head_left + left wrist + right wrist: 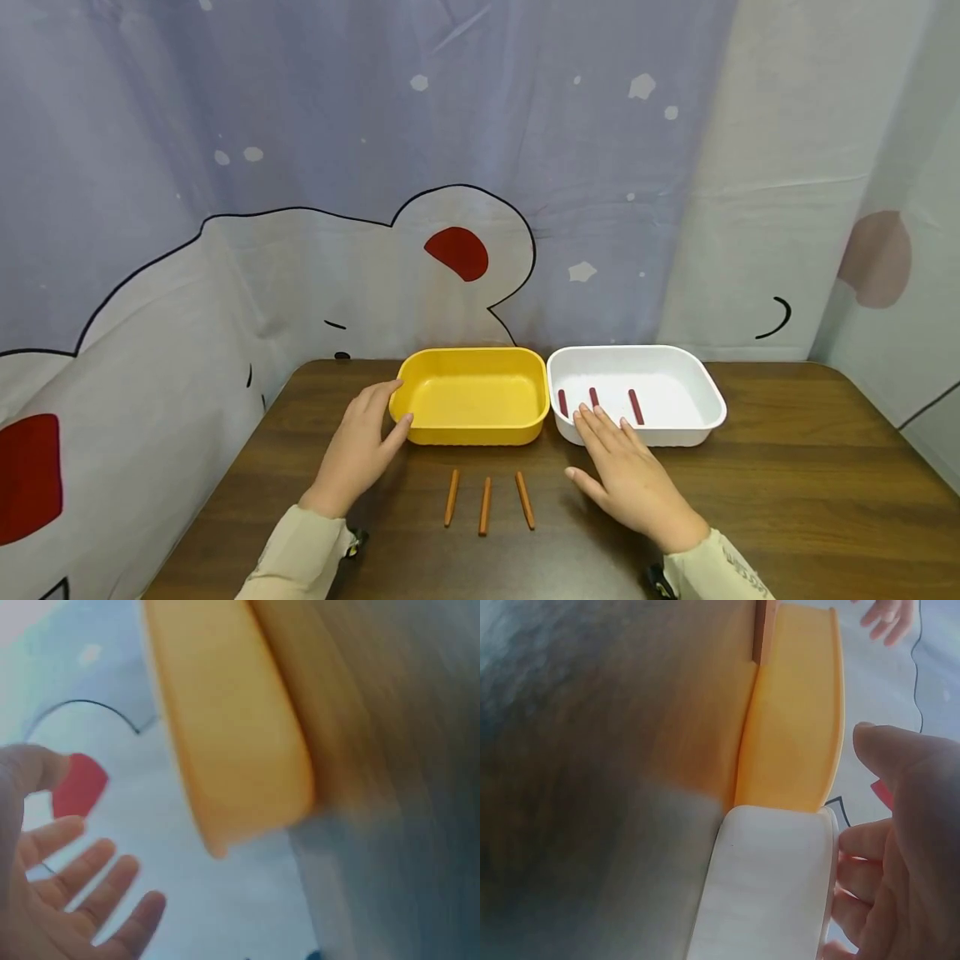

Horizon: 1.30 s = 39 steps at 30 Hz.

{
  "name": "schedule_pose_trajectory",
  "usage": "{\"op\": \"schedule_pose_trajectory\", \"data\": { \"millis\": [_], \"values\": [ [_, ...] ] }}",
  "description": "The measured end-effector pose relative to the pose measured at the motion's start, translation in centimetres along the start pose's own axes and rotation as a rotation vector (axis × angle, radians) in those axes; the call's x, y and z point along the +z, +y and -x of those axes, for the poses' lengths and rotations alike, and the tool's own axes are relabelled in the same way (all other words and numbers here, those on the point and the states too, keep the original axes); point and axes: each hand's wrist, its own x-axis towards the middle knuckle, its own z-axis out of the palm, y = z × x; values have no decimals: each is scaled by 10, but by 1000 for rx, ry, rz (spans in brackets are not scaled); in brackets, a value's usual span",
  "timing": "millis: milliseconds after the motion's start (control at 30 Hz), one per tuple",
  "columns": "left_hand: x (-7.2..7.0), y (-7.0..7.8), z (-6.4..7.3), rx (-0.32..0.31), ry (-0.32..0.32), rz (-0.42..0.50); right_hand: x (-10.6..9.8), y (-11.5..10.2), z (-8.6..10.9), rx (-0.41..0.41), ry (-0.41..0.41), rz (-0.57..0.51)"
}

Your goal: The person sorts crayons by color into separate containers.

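My left hand point(360, 450) is at the left end of a yellow plastic tub point(468, 437), fingers spread near its rim and holding nothing. In the left wrist view its fingers point(105, 907) stand apart from the yellow wall. My right hand point(626, 479) reaches flat over the front rim of a white tub point(675, 437), fingers extended and thumb out to the side. Inside the white tub are three short dark red sticks point(636, 407), one partly hidden behind my right fingertips. Three slim orange-brown sticks point(484, 507) with tapered ends lie on the table between my hands.
Both tubs stand side by side at the back of a brown wood-grain table point(795, 450). Behind it hangs a printed curtain point(360, 275), which also runs along the left and right sides.
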Motion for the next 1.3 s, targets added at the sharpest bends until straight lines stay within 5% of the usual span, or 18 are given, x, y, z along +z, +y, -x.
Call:
{"op": "schedule_pose_trajectory", "data": {
  "millis": [167, 300, 500, 667, 1300],
  "values": [
    [-1, 21, 8, -155, -42, 151, -1, 0, 0, -2, -10, 15],
    [4, 33, 11, -211, -91, 229, -2, 0, 0, -25, -4, 33],
    [19, 40, 16, -263, -274, 293, -1, 2, 2, -51, 10, 33],
    [30, 38, 18, -312, -377, 295, -1, 4, 1, -54, -17, 31],
    [46, 45, 15, -400, -473, 208, -2, 4, 1, -57, -24, 24]
  ]
}}
